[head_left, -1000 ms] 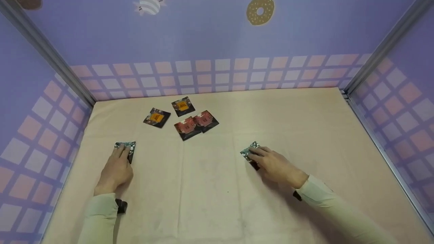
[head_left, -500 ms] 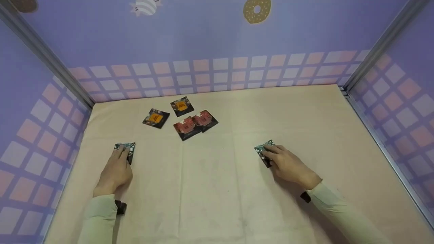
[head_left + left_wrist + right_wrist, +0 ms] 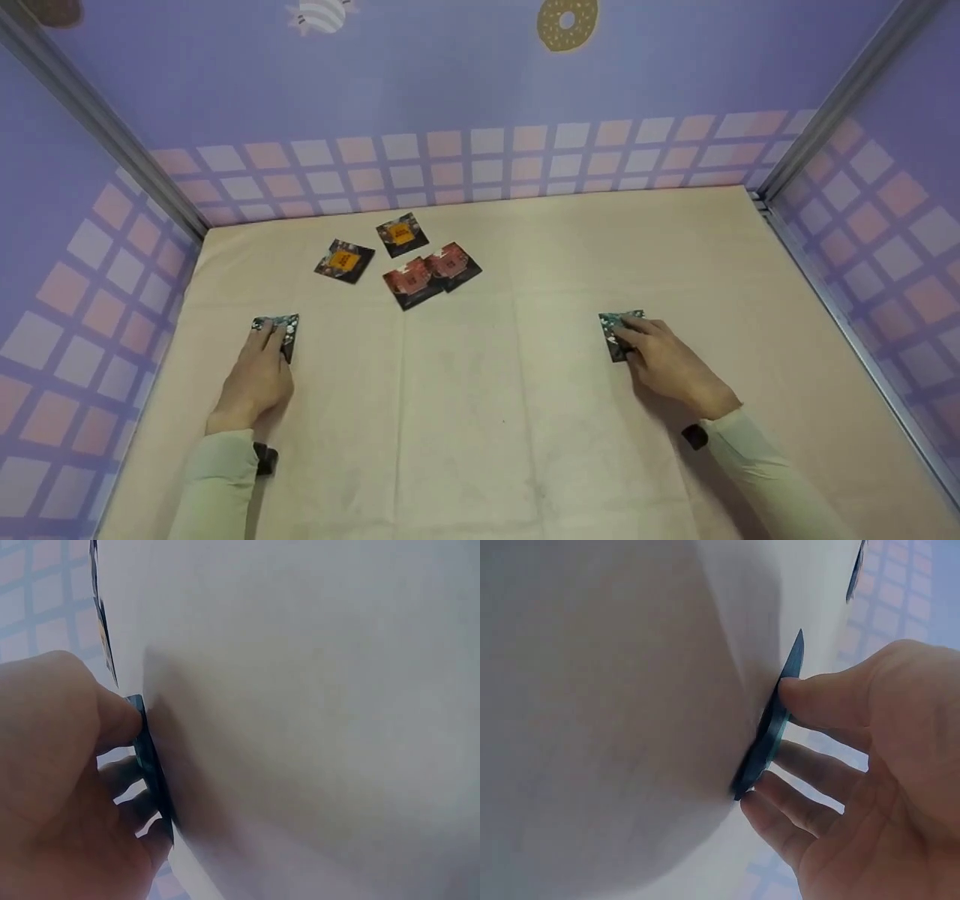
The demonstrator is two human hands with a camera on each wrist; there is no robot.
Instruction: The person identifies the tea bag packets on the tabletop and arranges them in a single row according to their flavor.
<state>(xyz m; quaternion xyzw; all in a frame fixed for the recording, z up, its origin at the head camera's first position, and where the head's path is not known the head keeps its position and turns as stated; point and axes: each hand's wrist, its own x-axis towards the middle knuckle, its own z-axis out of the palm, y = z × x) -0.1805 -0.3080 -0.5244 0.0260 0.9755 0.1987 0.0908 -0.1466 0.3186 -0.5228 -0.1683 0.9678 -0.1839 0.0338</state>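
My left hand [image 3: 255,382] rests its fingertips on a flat square packet [image 3: 289,341] with a teal, speckled top and dark lower part, at the table's left side. In the left wrist view, thumb and fingertips touch the face of this packet [image 3: 150,757], which lies against the cloth. On the right half of the table, my right hand [image 3: 675,371] touches a matching packet [image 3: 611,341] with thumb and fingertips. Seen from the right wrist, that packet [image 3: 761,750] looks slightly bowed, and the fingers lie on its face. Fingers hide part of both packets.
Farther back lie two dark packets with orange labels, the left packet [image 3: 345,261] and the rear packet [image 3: 403,235]. Beside them, a red packet [image 3: 412,282] overlaps another red packet [image 3: 454,265]. Walls with a checked border [image 3: 487,165] enclose the cream tablecloth [image 3: 465,405].
My right hand has moved to the right with its teal packet, which has turned to sit straighter. The left hand and its packet have stayed in place.
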